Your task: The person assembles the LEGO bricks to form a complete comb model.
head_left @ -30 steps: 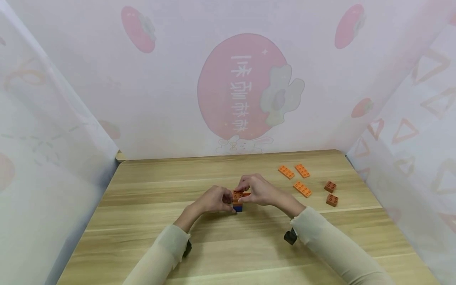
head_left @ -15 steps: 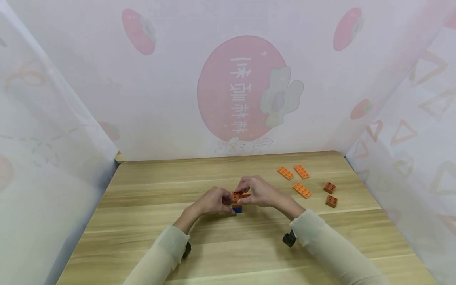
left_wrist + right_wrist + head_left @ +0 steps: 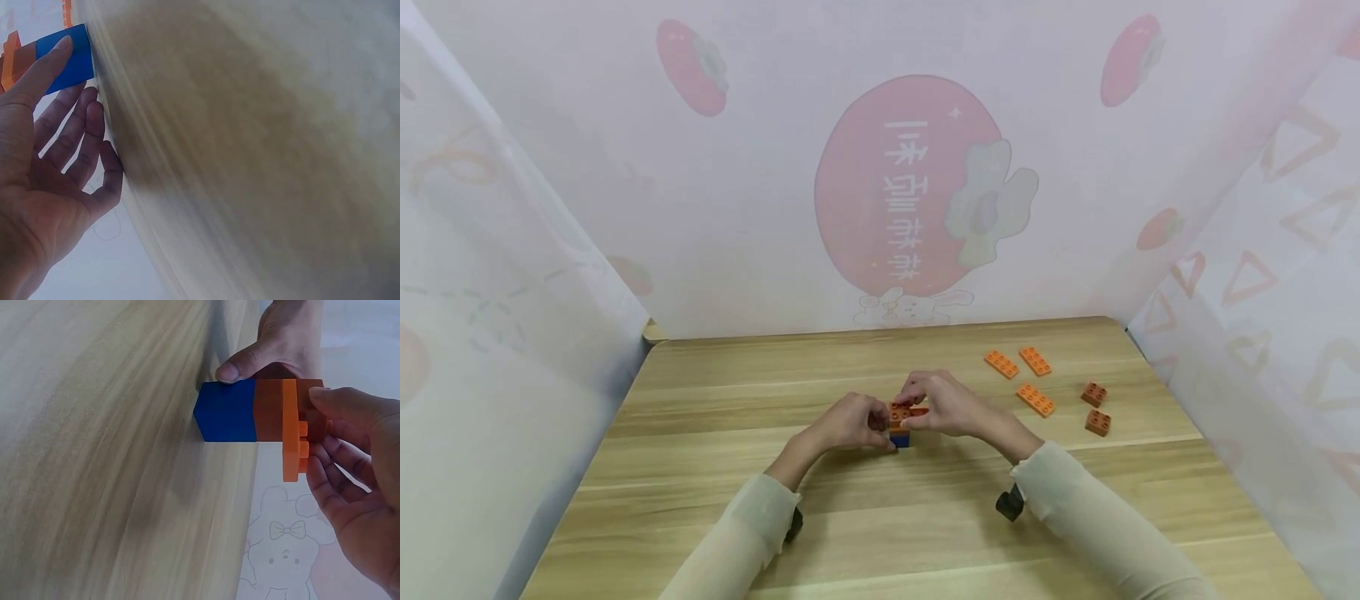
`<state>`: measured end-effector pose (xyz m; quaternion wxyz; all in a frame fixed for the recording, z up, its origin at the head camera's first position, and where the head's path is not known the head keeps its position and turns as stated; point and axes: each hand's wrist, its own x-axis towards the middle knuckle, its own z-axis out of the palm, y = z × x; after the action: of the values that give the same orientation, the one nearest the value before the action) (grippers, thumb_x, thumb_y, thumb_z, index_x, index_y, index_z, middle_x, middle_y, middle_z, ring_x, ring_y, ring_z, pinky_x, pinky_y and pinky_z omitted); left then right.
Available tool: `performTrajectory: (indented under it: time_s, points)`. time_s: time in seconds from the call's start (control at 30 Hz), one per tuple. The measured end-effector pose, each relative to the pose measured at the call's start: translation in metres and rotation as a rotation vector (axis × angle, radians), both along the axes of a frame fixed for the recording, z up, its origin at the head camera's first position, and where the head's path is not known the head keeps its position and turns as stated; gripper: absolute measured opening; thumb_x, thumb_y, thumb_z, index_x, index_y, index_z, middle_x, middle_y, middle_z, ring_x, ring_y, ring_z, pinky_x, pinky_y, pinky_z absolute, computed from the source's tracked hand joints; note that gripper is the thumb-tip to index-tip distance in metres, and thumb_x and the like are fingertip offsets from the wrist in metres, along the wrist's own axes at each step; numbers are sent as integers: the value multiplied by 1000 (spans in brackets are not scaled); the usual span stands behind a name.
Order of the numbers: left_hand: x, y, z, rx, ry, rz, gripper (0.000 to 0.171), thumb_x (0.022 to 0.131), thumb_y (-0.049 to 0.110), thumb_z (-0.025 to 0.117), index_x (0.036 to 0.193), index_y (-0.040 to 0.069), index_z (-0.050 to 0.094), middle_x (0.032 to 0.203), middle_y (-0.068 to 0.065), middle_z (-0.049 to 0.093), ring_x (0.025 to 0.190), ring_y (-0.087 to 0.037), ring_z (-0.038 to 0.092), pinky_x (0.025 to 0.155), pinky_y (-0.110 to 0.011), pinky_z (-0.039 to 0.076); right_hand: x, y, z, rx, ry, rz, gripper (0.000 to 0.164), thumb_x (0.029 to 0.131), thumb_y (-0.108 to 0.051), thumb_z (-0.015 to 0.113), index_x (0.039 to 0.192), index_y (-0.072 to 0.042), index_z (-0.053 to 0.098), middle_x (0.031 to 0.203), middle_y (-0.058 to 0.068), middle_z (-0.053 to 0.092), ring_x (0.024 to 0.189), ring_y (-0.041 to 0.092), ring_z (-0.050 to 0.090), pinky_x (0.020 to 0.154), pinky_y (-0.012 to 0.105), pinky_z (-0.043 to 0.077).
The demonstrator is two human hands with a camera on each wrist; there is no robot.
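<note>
A small tower stands upright on the table between the hands. From bottom to top it has a blue block (image 3: pixel 225 414), a brown brick (image 3: pixel 269 412), an orange studded plate (image 3: pixel 290 437) and another brown brick (image 3: pixel 316 422). The plate juts out to the right past the bricks. My left hand (image 3: pixel 850 421) pinches the blue block low down, its thumb across the near face in the left wrist view and the other fingers behind. My right hand (image 3: pixel 951 406) holds the top brown brick between thumb and fingers, right above the plate's studs.
To the right of the hands lie several loose pieces: three orange plates (image 3: pixel 1036 400) and two brown bricks (image 3: pixel 1098 422). The wooden table (image 3: pixel 700 500) meets a white printed curtain (image 3: pixel 737 208) at the back, with more curtain along both sides.
</note>
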<state>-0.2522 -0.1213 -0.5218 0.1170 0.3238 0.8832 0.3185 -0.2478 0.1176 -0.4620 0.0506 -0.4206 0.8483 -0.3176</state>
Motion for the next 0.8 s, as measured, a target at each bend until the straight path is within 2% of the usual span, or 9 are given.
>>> performTrajectory:
  time_s: [0.17, 0.4, 0.67, 0.8]
  points:
    - [0, 0, 1, -12, -5, 3, 23, 84, 27, 93, 90, 16, 73, 82, 9, 71, 73, -5, 63, 69, -25, 55, 0, 1, -3, -11, 1, 5, 28, 91, -10, 84, 118, -5, 79, 108, 2, 72, 101, 17, 70, 90, 43, 62]
    - [0, 1, 1, -4, -1, 8, 22, 84, 26, 93, 89, 16, 74, 82, 9, 71, 74, -5, 64, 70, -25, 55, -2, 7, -5, -10, 15, 33, 33, 92, -14, 85, 123, -5, 77, 113, 4, 72, 104, 18, 70, 91, 41, 61]
    - [1, 1, 0, -1, -8, 3, 22, 85, 26, 92, 90, 15, 74, 83, 10, 70, 74, -6, 63, 71, -25, 56, -9, 24, 1, -28, -21, 32, 35, 97, -18, 80, 129, -5, 74, 123, 10, 72, 109, 32, 70, 91, 50, 60]
    - [0, 0, -1, -14, -8, 15, 23, 84, 29, 93, 91, 17, 74, 83, 11, 70, 75, -5, 64, 72, -25, 56, -13, 34, 2, -12, -3, 20, 35, 98, -21, 79, 131, -9, 73, 124, 4, 72, 108, 23, 70, 92, 48, 60]
